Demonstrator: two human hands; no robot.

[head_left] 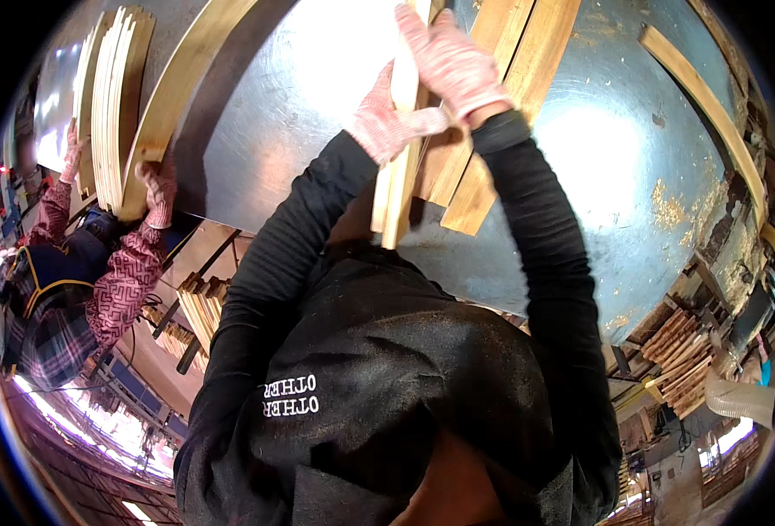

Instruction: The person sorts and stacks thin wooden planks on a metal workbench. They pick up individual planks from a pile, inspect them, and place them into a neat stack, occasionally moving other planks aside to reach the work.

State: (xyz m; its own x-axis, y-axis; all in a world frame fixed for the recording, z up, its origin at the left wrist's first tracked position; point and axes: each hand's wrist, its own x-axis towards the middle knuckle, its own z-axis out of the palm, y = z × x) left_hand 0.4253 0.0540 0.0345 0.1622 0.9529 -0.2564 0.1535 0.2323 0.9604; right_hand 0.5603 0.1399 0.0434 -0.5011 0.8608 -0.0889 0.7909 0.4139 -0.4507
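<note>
Both my hands wear pinkish knit gloves and are on a narrow stack of pale wooden slats standing over the metal table. My left hand wraps the stack from its left side, with the thumb lying across toward the right. Farther up the stack, my right hand grips from the right side, one digit stretched over the slats; its other fingers are partly hidden. Just right of the stack, wider wooden boards lie side by side, running away from me under my right hand and wrist.
The shiny metal table carries sawdust at right and a curved wooden strip along its right edge. At left, a co-worker's gloved hand touches a curved board beside stacked slats. Wood piles stand below the table.
</note>
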